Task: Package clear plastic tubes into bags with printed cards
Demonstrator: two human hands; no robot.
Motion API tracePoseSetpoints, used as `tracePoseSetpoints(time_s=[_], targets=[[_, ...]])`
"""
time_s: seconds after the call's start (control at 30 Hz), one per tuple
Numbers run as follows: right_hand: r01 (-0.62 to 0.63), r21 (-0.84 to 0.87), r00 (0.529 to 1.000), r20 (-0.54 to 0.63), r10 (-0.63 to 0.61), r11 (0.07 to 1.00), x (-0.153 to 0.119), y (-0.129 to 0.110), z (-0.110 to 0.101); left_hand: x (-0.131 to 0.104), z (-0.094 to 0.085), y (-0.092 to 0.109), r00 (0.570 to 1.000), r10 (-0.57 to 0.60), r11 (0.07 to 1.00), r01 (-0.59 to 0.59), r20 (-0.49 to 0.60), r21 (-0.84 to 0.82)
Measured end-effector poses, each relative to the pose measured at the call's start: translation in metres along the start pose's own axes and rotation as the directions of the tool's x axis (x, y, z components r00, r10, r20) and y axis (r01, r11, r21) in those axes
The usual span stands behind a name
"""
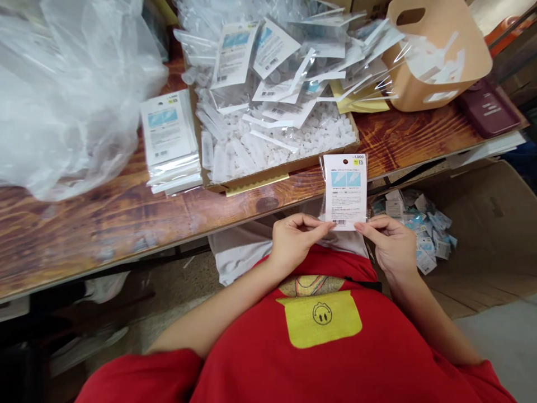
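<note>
Both my hands pinch the lower edge of one packaged card [345,193], a white printed card in a clear plastic sleeve with a round hanging hole and two blue pictures. My left hand [296,239] grips its lower left corner between thumb and fingers. At the lower right corner, my right hand [392,243] does the same. The card stands nearly upright in front of the table edge. Beyond it is a shallow cardboard box [277,168] full of small white plastic pieces, with several loose clear sleeves and cards [235,53] lying on top.
A stack of similar cards [163,126] lies left of the box, beside a large clear plastic bag [71,89]. At back right stand a tan bin [444,92] of white strips and a maroon case [489,109]. Below right, a carton [482,235] holds many packets [428,232].
</note>
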State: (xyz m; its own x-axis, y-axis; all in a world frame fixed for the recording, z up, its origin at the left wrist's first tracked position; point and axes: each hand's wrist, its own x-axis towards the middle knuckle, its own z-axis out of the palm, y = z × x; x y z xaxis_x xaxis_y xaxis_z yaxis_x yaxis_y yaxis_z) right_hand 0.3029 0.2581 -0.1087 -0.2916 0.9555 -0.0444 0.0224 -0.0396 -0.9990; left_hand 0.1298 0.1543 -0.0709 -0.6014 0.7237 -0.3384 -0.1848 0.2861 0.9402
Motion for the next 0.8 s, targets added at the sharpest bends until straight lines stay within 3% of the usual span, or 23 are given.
tracePoseSetpoints(time_s=[0.23,0.3,0.37,0.4,0.47,0.53,0.57,0.6,0.67,0.8], targets=[[-0.11,0.069,0.994,-0.009,0.111,0.992,0.002,0.004,0.005,0.003,0.004,0.0,0.994,-0.109,0.987,0.11,0.019,-0.116],[-0.025,0.041,1.0,0.012,0.024,0.999,0.001,0.001,0.003,0.003,0.006,0.001,0.988,-0.145,0.974,0.151,0.044,-0.169],[0.237,-0.122,0.971,-0.008,-0.24,0.964,-0.001,-0.005,-0.001,0.002,0.007,0.003,0.983,-0.17,0.962,0.181,0.069,-0.206],[0.409,-0.266,0.906,0.003,-0.423,0.873,-0.002,-0.009,-0.003,0.001,0.007,0.004,0.98,-0.179,0.957,0.193,0.085,-0.217],[0.668,-0.557,0.667,0.153,-0.729,0.494,-0.005,-0.017,-0.008,-0.001,0.007,0.007,0.972,-0.196,0.946,0.221,0.126,-0.236],[0.739,-0.671,0.437,0.404,-0.804,0.064,-0.008,-0.023,-0.009,-0.004,0.008,0.011,0.96,-0.215,0.93,0.258,0.182,-0.264],[0.735,-0.673,0.365,0.492,-0.79,-0.08,-0.009,-0.024,-0.009,-0.005,0.009,0.013,0.954,-0.22,0.922,0.272,0.205,-0.276],[0.727,-0.666,0.325,0.546,-0.772,-0.165,-0.01,-0.024,-0.009,-0.006,0.009,0.015,0.949,-0.225,0.915,0.283,0.22,-0.288],[0.73,-0.655,0.33,0.587,-0.739,-0.194,-0.01,-0.022,-0.009,-0.008,0.011,0.02,0.941,-0.243,0.9,0.309,0.234,-0.307],[0.755,-0.652,0.518,0.525,-0.675,0.072,-0.008,-0.016,-0.013,-0.011,0.013,0.029,0.905,-0.328,0.843,0.41,0.272,-0.349]])
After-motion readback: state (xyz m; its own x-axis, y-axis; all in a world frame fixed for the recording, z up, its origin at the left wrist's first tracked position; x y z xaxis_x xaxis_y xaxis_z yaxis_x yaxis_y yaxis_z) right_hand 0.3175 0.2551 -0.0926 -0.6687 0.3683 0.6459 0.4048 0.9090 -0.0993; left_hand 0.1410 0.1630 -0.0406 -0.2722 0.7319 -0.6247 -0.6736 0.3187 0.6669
